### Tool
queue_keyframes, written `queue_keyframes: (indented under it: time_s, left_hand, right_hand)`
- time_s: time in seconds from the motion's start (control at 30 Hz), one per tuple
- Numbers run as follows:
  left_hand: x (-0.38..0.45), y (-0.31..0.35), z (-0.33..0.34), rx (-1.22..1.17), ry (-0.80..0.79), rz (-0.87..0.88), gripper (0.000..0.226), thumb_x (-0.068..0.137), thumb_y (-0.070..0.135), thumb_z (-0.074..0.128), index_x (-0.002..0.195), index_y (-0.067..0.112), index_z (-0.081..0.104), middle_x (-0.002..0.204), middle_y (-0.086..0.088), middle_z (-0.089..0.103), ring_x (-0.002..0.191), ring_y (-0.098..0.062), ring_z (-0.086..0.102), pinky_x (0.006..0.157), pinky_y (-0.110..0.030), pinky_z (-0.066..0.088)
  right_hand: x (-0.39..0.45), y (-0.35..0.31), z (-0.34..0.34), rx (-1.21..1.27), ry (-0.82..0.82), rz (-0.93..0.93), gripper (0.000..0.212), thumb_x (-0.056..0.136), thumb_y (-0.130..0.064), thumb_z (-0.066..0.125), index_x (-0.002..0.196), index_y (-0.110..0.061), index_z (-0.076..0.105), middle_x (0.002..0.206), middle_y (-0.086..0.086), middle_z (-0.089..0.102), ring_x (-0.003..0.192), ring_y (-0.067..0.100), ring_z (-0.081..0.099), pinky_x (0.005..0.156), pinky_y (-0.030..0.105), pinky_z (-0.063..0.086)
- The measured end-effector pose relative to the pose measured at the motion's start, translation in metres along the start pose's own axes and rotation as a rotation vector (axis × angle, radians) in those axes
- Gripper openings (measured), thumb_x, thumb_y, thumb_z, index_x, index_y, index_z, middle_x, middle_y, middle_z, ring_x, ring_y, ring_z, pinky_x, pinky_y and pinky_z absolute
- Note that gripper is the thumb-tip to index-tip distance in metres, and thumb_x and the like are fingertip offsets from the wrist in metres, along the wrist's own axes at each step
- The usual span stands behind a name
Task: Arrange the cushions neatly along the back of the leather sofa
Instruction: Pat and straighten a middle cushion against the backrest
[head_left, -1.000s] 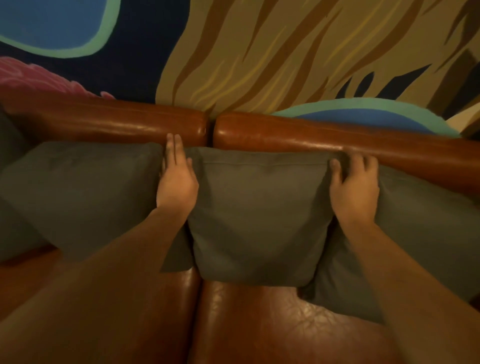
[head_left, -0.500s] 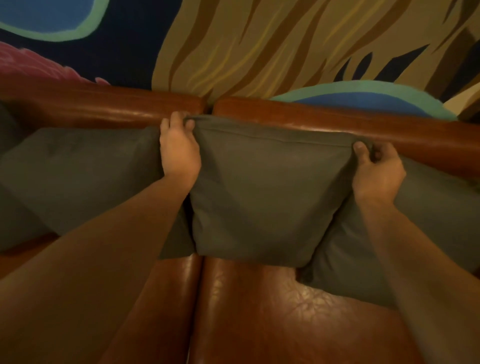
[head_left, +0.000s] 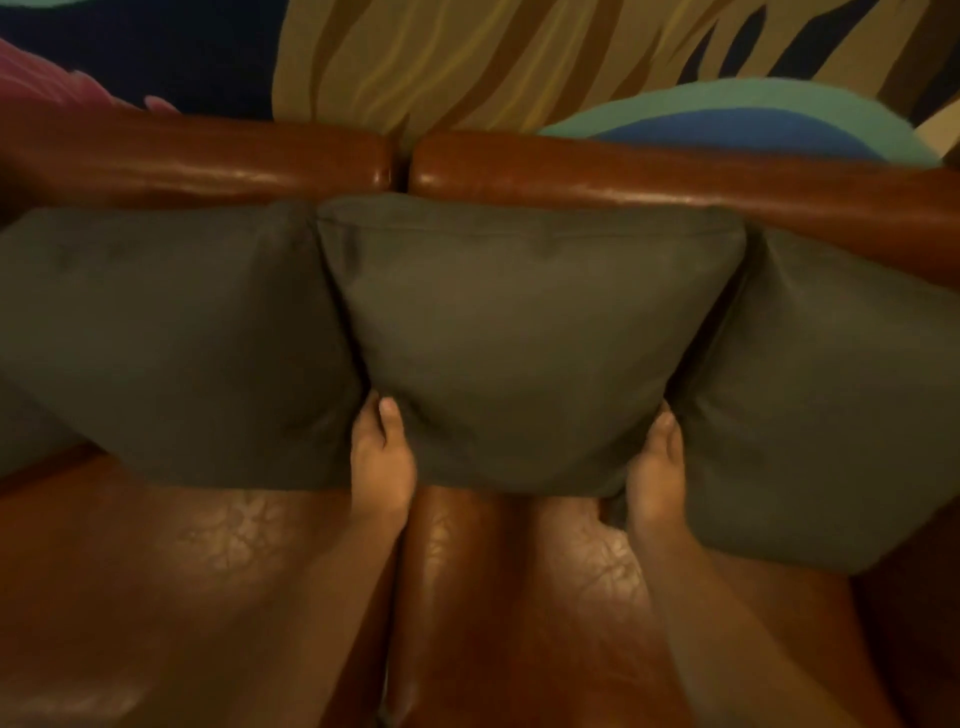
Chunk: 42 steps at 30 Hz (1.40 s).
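Observation:
Three dark grey cushions lean side by side against the brown leather sofa back (head_left: 649, 179). The middle cushion (head_left: 519, 332) stands upright, its top edge just below the back's rounded roll. My left hand (head_left: 382, 460) grips its lower left corner, thumb on the front face, fingers hidden behind. At the lower right corner my right hand (head_left: 657, 467) holds the cushion the same way, wedged between it and the right cushion (head_left: 821, 395). The left cushion (head_left: 171, 343) touches the middle one.
The leather seat (head_left: 208, 597) spreads below the cushions, with a seam between its two seat pads running under my arms. A painted wall (head_left: 467, 52) in tan, navy, blue and pink rises behind the sofa back.
Both hands have left the middle cushion's top corners and moved down to grip its bottom corners. The cushion now sits lower and squarer against the back.

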<state>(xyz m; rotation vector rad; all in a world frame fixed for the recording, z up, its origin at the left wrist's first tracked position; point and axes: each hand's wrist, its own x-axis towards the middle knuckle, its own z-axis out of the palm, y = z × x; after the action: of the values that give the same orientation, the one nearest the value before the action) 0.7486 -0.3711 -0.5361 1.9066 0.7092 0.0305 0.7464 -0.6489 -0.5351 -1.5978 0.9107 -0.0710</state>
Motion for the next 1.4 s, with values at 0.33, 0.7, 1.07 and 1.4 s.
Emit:
queue_keyframes:
  time_s: [0.33, 0.7, 1.07, 1.4]
  left_hand:
    - [0.034, -0.107, 0.02, 0.125, -0.189, -0.27, 0.059, 0.108, 0.05, 0.033, 0.157, 0.019, 0.038, 0.161, -0.009, 0.04, 0.147, -0.03, 0.038, 0.121, -0.038, 0.029]
    - [0.02, -0.087, -0.007, -0.414, -0.321, -0.543, 0.061, 0.09, 0.067, 0.061, 0.142, 0.043, 0.043, 0.133, 0.012, 0.061, 0.116, -0.026, 0.067, 0.084, -0.053, 0.061]
    - [-0.001, -0.084, -0.02, -0.841, -0.189, -0.697, 0.051, 0.095, 0.053, 0.061, 0.134, 0.019, 0.063, 0.13, -0.003, 0.071, 0.115, -0.024, 0.069, 0.084, -0.043, 0.06]
    - [-0.02, -0.108, -0.021, -0.719, -0.078, -0.917, 0.025, 0.105, 0.017, 0.044, 0.107, 0.018, 0.069, 0.105, -0.004, 0.069, 0.084, -0.019, 0.064, 0.065, -0.033, 0.053]
  right_hand:
    - [0.021, 0.085, 0.006, -0.281, -0.049, 0.139, 0.074, 0.097, -0.075, 0.018, 0.16, -0.035, 0.021, 0.162, 0.005, 0.035, 0.141, 0.036, 0.04, 0.097, 0.034, 0.03]
    - [0.006, 0.056, -0.009, -0.212, -0.086, 0.164, 0.115, 0.066, -0.102, 0.035, 0.151, -0.025, 0.047, 0.136, -0.007, 0.057, 0.117, 0.018, 0.058, 0.096, 0.034, 0.05]
    - [-0.03, 0.062, -0.035, -0.065, -0.025, 0.298, 0.105, 0.066, -0.099, 0.042, 0.142, -0.027, 0.054, 0.123, -0.009, 0.062, 0.119, 0.02, 0.06, 0.099, 0.041, 0.051]
    - [-0.048, 0.094, -0.053, 0.395, -0.029, 0.638, 0.017, 0.103, -0.013, 0.053, 0.111, -0.017, 0.068, 0.111, 0.004, 0.066, 0.095, 0.022, 0.063, 0.079, 0.039, 0.055]
